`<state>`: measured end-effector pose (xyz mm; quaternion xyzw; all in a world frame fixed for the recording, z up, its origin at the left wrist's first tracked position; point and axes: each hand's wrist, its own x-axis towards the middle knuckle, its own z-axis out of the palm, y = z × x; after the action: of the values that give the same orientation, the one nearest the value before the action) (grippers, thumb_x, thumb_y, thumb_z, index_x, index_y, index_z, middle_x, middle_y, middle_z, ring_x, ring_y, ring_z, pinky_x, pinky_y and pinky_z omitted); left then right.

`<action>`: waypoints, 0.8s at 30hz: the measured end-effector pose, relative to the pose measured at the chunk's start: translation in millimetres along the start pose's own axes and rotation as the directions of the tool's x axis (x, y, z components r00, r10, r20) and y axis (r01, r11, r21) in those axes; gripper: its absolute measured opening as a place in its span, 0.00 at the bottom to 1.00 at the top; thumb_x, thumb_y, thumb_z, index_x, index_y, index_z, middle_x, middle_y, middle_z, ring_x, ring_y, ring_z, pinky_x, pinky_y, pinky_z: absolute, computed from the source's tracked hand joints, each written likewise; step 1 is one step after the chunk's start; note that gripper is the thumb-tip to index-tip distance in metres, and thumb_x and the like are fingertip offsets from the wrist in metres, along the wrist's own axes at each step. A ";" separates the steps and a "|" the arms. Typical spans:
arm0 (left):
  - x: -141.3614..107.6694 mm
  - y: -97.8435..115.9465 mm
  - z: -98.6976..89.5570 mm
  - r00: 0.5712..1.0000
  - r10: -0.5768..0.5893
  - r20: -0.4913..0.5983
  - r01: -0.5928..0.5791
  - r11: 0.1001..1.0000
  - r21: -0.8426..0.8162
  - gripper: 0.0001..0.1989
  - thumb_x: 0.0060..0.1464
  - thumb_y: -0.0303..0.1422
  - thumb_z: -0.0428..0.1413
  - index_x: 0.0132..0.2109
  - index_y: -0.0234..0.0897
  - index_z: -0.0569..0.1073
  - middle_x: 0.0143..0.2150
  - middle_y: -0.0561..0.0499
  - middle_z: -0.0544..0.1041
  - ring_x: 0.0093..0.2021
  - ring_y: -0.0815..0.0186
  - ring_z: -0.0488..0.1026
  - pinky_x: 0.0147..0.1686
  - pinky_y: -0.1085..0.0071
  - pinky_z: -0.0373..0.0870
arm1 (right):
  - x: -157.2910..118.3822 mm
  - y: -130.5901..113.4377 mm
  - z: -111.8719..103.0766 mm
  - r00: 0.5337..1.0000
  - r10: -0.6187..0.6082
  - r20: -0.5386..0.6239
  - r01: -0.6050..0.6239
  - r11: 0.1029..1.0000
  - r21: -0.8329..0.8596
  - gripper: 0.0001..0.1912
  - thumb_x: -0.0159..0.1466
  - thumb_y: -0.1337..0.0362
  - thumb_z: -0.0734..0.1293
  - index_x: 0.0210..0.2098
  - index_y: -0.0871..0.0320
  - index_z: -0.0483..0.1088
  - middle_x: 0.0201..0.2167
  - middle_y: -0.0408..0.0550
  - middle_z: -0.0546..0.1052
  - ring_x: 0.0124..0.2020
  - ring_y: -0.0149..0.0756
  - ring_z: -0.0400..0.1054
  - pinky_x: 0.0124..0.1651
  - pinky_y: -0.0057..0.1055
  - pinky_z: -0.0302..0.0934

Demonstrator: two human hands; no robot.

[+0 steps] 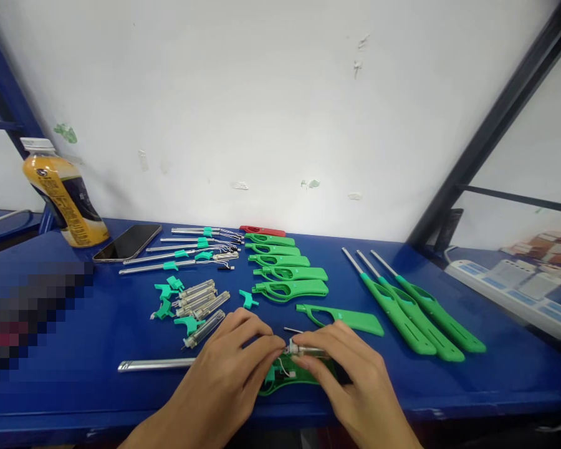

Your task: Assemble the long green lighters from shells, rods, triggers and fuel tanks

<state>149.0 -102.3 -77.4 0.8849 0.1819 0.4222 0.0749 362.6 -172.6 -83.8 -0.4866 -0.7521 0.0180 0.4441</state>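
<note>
My right hand [355,368] pinches a small clear fuel tank [310,351] with a white valve end pointing left. Close to that valve, the thumb and fingers of my left hand [236,368] are pressed together; what they hold is hidden. Beneath both hands lies an open green lighter half-shell [303,376], with a teal trigger [271,374] and a thin white wire inside. A silver lighter tube [156,365] sticks out to the left past my left wrist. Just behind the hands is a thin metal rod [292,330], partly covered.
Several clear fuel tanks [206,327] and teal triggers [164,291] lie left. Behind are metal tubes with wires [156,268], green shells [290,289] and a red shell [264,231]. Assembled lighters [402,318] lie right. A phone [128,242] and drink bottle [68,196] stand far left.
</note>
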 end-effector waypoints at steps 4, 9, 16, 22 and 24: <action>-0.6 0.7 0.7 0.999 0.028 0.017 -0.028 0.999 0.030 0.11 0.71 0.18 0.53 0.50 0.36 0.75 0.42 0.49 0.77 0.43 0.61 0.69 0.44 0.65 0.70 | -0.2 0.3 0.6 0.999 -0.039 -0.017 0.039 0.999 -0.006 0.09 0.74 0.67 0.72 0.51 0.47 0.75 0.40 0.37 0.84 0.37 0.34 0.79 0.52 0.35 0.68; -3.7 0.2 1.9 0.999 0.029 0.022 -0.030 0.998 0.047 0.13 0.72 0.18 0.51 0.50 0.37 0.75 0.42 0.49 0.77 0.43 0.61 0.69 0.45 0.64 0.71 | 0.8 -0.9 0.7 0.998 -0.054 -0.022 0.054 0.999 -0.006 0.07 0.75 0.66 0.71 0.50 0.49 0.76 0.37 0.39 0.83 0.35 0.34 0.78 0.44 0.33 0.70; 1.5 1.2 0.1 0.998 -0.058 -0.014 0.058 0.998 -0.003 0.07 0.74 0.24 0.54 0.47 0.40 0.75 0.40 0.52 0.79 0.41 0.62 0.73 0.42 0.66 0.72 | 1.1 -2.0 -0.9 0.997 -0.049 -0.055 0.048 0.999 -0.025 0.06 0.74 0.66 0.73 0.49 0.50 0.77 0.39 0.39 0.85 0.36 0.35 0.80 0.48 0.35 0.71; 2.4 2.4 -2.2 0.999 -0.045 0.002 0.045 0.999 -0.008 0.09 0.74 0.23 0.52 0.46 0.39 0.75 0.40 0.51 0.80 0.41 0.63 0.73 0.42 0.68 0.73 | 1.9 -1.3 -1.3 0.995 -0.074 -0.063 0.074 0.997 -0.007 0.06 0.73 0.67 0.73 0.49 0.50 0.78 0.38 0.39 0.85 0.35 0.34 0.80 0.46 0.34 0.70; 2.4 2.9 -2.4 0.999 -0.033 0.012 0.033 0.999 -0.001 0.09 0.74 0.23 0.52 0.46 0.39 0.74 0.40 0.51 0.79 0.41 0.62 0.73 0.42 0.68 0.73 | 1.2 -0.3 -1.0 0.996 -0.074 -0.059 0.074 0.997 -0.002 0.07 0.73 0.67 0.73 0.49 0.50 0.77 0.38 0.37 0.85 0.35 0.33 0.80 0.48 0.34 0.70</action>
<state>149.2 -104.1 -73.3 0.8842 0.1958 0.4157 0.0832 362.9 -172.3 -82.2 -0.4586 -0.7563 -0.0127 0.4665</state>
